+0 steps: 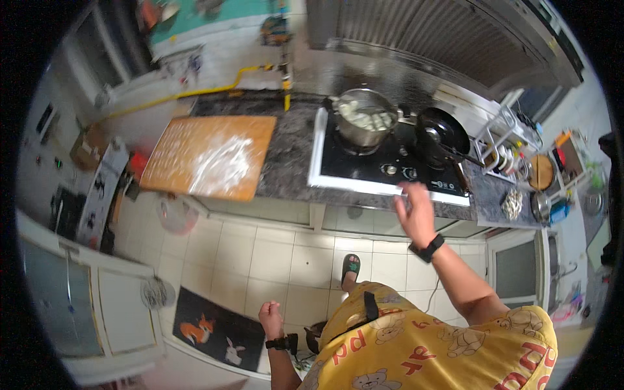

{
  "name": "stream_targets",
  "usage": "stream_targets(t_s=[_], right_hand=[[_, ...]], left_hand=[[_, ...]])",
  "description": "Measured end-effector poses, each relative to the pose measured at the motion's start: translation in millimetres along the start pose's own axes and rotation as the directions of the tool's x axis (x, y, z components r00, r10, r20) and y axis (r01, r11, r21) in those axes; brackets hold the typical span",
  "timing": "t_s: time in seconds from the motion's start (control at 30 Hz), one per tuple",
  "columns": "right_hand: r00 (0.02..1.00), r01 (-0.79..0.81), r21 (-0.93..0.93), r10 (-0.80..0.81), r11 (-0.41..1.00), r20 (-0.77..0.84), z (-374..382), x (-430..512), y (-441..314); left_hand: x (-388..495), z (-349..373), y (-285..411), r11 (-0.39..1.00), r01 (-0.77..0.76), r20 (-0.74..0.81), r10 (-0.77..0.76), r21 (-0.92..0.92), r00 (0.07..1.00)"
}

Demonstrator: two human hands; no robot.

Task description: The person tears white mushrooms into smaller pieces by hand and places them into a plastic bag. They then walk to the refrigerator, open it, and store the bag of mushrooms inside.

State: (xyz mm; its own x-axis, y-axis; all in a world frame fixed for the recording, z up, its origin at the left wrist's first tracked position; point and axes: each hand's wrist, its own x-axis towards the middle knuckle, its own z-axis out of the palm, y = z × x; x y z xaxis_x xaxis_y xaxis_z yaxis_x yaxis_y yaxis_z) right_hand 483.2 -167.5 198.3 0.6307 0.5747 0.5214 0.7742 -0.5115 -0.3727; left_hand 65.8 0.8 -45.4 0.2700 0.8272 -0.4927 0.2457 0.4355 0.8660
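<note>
My right hand (417, 214), a dark band on its wrist, reaches over the front edge of the black glass gas cooktop (351, 168). Its fingers are apart and hold nothing; whether the fingertips touch the cooktop's pale rim I cannot tell. Just beyond them sits a control knob (389, 169). On the left burner stands a steel pot (363, 134) with pale pieces that look like dumplings (368, 119) in it. A black wok (441, 131) rests at the right burner. Low over the floor, away from the counter, hangs my left hand (271, 317), fingers curled, with nothing visible in it.
On the counter's left lies a wooden board (265, 151) dusted with flour (224, 163). Garlic-like pale bulbs (513, 204) and a small metal bowl (540, 207) are at the right, near a white rack (504, 126). A range hood (429, 44) overhangs the cooktop. A dark mat (214, 331) covers part of the floor.
</note>
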Motion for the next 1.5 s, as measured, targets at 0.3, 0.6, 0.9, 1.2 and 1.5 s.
stream_targets(t_s=[0.3,0.6,0.9,1.2,1.5], right_hand=[[0.896,-0.133,-0.45,0.301,0.883,0.327,88,150,121],[0.963,0.08,-0.573,0.086,0.816,0.257,75,191,164],[0.819,0.089,-0.406,0.165,0.91,0.549,23,259,134],[0.309,-0.847,-0.034,0.542,0.531,0.782,1,292,121],[0.317,-0.935,0.13,0.611,0.331,0.725,-20,267,91]], left_hand=[[92,126,104,0.827,-0.441,0.267,0.364,0.349,0.892],[132,40,-10,0.56,-0.242,0.22,0.109,0.792,0.969],[202,-39,-56,0.496,-0.092,0.162,-0.099,0.864,0.982],[262,-9,3,0.854,-0.293,0.411,0.104,0.43,0.906],[264,3,17,0.83,-0.148,0.367,-0.072,0.538,0.928]])
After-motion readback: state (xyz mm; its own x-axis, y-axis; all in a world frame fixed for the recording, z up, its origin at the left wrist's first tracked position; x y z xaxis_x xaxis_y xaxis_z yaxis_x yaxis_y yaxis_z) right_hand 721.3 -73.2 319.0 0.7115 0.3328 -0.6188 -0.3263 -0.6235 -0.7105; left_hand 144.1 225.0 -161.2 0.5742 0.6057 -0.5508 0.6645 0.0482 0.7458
